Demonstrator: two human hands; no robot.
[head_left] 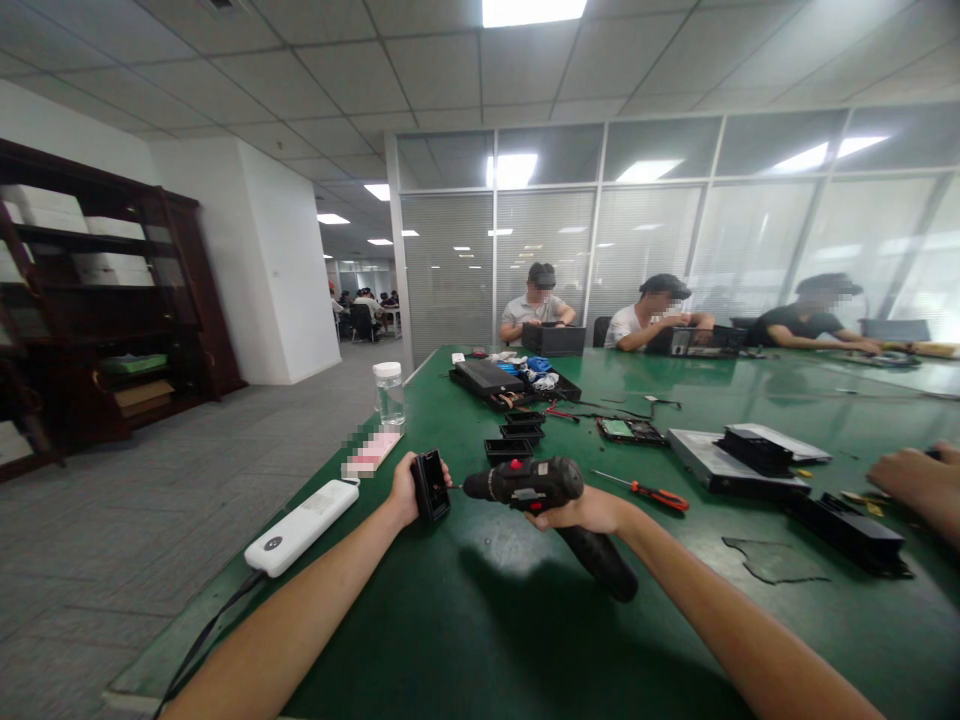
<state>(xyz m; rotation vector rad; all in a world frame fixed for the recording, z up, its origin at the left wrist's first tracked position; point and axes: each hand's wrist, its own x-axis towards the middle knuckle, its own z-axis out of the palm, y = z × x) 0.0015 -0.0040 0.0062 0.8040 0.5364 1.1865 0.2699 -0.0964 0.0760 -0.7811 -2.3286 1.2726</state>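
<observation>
My left hand [407, 486] is closed round a small black box-shaped part [430, 485], held upright over the green table [465, 620]. My right hand [581, 512] grips a black cordless electric screwdriver [536, 486]. Its bit points left and meets the side of the black part. The screwdriver's handle and battery [600, 562] hang down to the right beneath my hand.
A white power bank [301, 526] with a cable lies at the table's left edge, a clear bottle [389, 394] behind it. Small black trays [516, 438], a red-handled screwdriver [651, 492] and opened devices [739, 458] lie beyond. Another person's hand [911, 478] rests at right. Three people sit at the far side.
</observation>
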